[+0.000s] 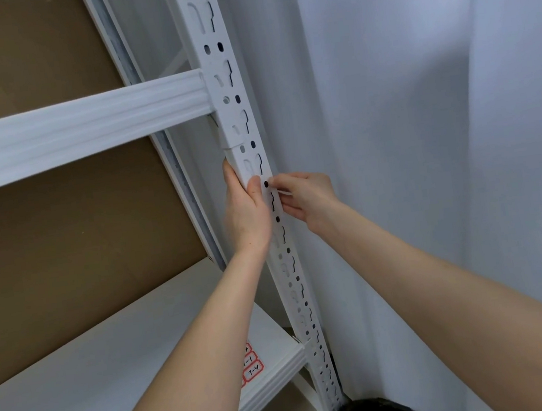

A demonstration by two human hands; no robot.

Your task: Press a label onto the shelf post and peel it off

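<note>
head view, looking up along a white slotted shelving upright (258,159): left hand (246,208) wrapped round the post just below the joint between two post sections, thumb laid flat on the front face, seemingly to steady it. right hand (303,198) on the opposite side, fingertips pinching a small white pin-like piece (282,193), too small to identify, beside a dark hole in the post, likely lined up there for fitting. above the hands, a ribbed white crossbeam (82,126) hooked into the post; below, a white shelf board (81,392) with red-bordered labels (252,366); right of the hands, a white curtain (422,118).
</note>
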